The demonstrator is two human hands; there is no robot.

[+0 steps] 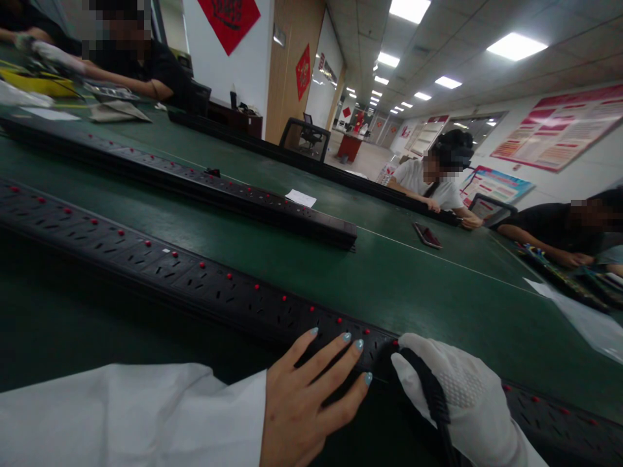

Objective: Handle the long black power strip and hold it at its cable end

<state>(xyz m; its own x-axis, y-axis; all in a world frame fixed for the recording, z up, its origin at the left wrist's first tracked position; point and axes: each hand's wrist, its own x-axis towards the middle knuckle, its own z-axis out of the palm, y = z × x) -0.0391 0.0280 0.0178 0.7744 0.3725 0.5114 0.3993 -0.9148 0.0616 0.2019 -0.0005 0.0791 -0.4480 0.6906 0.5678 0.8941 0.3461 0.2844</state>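
Observation:
A long black power strip [195,275] with a row of red buttons runs diagonally across the table in front of me. My left hand [311,389], bare with pale blue nails, lies on the strip with its fingers spread. To its right, my right hand [457,383] wears a white glove with a dotted grip patch. Its fingers are closed around a black plug [431,389] whose ribbed cord end points down towards me. The plug's front is at the strip's surface; the fingers hide its tip, so I cannot tell whether it sits in a socket.
Beyond lies a second black power strip [233,194], with a white paper slip [300,198] by it. A third long dark strip [292,155] lies farther back. A phone [427,235] rests on the green table [389,285]. Several co-workers sit around the table.

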